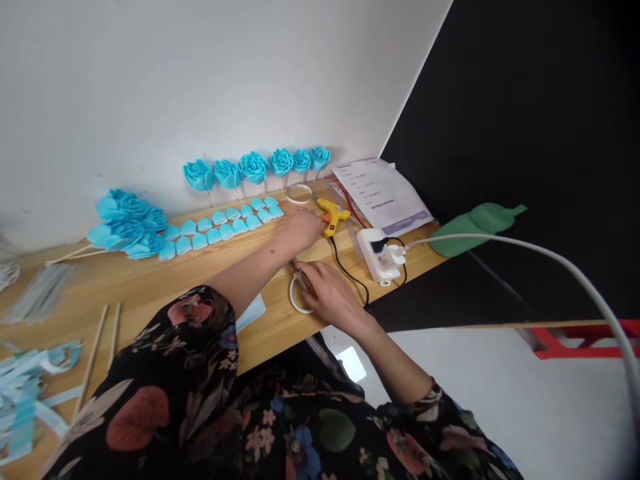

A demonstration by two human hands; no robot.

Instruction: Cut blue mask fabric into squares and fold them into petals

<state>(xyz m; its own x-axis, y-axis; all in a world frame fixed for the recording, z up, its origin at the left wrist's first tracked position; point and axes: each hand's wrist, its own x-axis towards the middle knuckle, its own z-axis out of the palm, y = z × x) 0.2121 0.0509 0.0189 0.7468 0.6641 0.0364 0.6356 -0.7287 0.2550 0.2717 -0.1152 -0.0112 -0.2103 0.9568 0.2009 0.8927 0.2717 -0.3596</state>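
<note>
My left hand (299,230) reaches across to the yellow glue gun (334,215), right beside its front end. Its fingers are largely hidden, so whether they grip anything does not show. Closer to the table's front edge, my right hand (330,293) has its fingers on a pair of scissors (294,303) with white loop handles; the blades are mostly covered. Two rows of light blue petal pieces (213,235) lie left of my left hand. Under my left forearm, a pale blue sheet (253,313) is partly visible.
Several blue paper flowers (254,167) on sticks lean against the wall; more are heaped (125,223) at left. A tape ring (299,194), printed paper (383,195), white power strip (377,255) with cables and green bottle-shaped object (470,230) stand right. Blue scraps (25,400) and sticks (93,353) lie left.
</note>
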